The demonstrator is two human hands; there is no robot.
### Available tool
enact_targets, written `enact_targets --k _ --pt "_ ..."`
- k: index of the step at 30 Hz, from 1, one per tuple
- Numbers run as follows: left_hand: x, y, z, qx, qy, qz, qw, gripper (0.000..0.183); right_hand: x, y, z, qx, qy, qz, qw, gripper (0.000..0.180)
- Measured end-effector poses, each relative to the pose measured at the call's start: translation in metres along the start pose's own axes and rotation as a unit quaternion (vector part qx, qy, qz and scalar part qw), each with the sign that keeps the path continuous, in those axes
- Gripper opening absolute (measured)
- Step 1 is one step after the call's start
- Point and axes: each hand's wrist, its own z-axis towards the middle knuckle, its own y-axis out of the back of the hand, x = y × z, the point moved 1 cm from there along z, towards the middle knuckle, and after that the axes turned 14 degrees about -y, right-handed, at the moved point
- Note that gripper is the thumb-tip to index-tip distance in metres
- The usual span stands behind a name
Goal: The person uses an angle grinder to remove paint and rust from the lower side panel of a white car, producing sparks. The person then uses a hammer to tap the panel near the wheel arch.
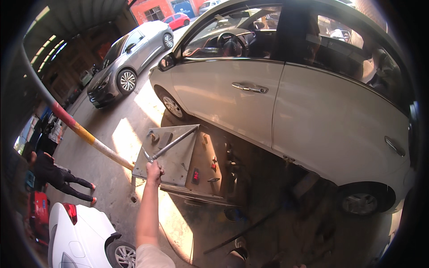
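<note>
My left hand (154,172), its arm stretched out, is closed around the near end of a metal tool (174,143). The tool has a long grey bar and a curved, pointed piece beside the fist; its exact kind cannot be told. It reaches over the top of a worn metal equipment cabinet (142,167). A lit red digital display (195,176), a red knob (213,166) and other controls sit on the cabinet's panel. On its top lie a dark block (165,140) and a small round brass-coloured part (155,137). My right hand cannot be made out clearly.
A light-coloured car (228,80) stands close beyond the cabinet. A painted pole (83,134) curves down to the cabinet's left. A white car (83,231) is at lower left, near a person (58,174) in dark clothes. A dark rod (241,231) lies low in front.
</note>
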Motion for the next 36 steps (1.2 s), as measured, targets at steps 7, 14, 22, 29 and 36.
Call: enact_targets --k 7,14,22,29,36 --pt "-0.123 -0.07 -0.195 0.194 -0.172 0.155 0.953 0.013 0.184 0.089 -0.105 -0.131 0.323 0.085 0.934 0.045" --pt "-0.073 -0.178 -0.447 0.409 0.007 0.168 0.897 0.015 0.234 0.156 -0.216 -0.187 0.639 0.153 0.73 0.067" --pt "0.016 -0.284 -0.625 0.658 0.023 0.285 0.696 0.027 0.098 0.181 -0.119 -0.012 0.446 0.07 0.892 0.026" --pt "0.077 -0.246 -0.614 0.704 0.029 0.384 0.596 0.025 -0.011 0.145 -0.027 -0.076 0.218 -0.024 0.973 0.024" --pt "0.179 -0.17 -0.553 0.765 -0.046 0.468 0.441 0.035 -0.042 0.148 -0.016 -0.119 0.036 -0.067 0.99 0.025"
